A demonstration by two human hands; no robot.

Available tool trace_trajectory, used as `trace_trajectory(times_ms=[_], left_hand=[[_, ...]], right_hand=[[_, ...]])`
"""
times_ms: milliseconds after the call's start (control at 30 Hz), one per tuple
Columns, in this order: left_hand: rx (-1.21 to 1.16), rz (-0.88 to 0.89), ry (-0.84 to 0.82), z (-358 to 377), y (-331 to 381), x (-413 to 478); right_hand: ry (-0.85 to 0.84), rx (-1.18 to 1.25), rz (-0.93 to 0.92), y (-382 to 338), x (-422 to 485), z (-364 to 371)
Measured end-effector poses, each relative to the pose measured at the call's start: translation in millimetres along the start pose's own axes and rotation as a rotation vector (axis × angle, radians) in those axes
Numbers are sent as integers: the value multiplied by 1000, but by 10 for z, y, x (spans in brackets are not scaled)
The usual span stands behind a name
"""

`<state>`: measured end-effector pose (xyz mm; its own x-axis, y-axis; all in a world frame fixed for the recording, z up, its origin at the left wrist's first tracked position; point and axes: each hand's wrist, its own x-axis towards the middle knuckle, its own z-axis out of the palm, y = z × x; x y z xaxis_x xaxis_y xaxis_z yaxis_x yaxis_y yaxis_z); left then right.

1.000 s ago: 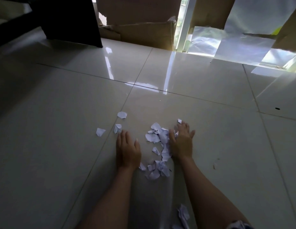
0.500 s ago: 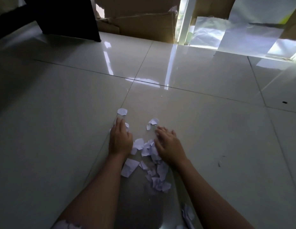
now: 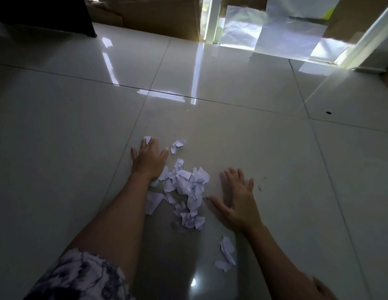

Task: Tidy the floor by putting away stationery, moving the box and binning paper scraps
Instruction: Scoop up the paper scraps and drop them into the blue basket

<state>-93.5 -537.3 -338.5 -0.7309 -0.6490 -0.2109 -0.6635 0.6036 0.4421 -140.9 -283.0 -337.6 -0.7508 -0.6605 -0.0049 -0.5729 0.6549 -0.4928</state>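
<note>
crumpled, torn white paper scraps lie heaped on the glossy tiled floor between 2 hands, the heap's long axis running away from the person. the left hand lies flat, fingers spread; the right hand, blurred, is splayed beside the heap.

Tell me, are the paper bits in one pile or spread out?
Mostly piled: the paper scraps bunch between the left hand and right hand; a few strays lie apart.
</note>
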Motion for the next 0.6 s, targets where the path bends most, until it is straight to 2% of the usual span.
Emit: trace_trajectory(times_ms=[200,367,600], left_hand=[[-89,-9,-83,-65,-108,-304],[-141,-34,-102,-39,-143,-516],[-156,5,-82,171,114,-920]], right_hand=[[-253,-260,-60,357,-955,-35],[-188,-328,39,304,-1174,119],[-110,-265,174,-233,-553,284]])
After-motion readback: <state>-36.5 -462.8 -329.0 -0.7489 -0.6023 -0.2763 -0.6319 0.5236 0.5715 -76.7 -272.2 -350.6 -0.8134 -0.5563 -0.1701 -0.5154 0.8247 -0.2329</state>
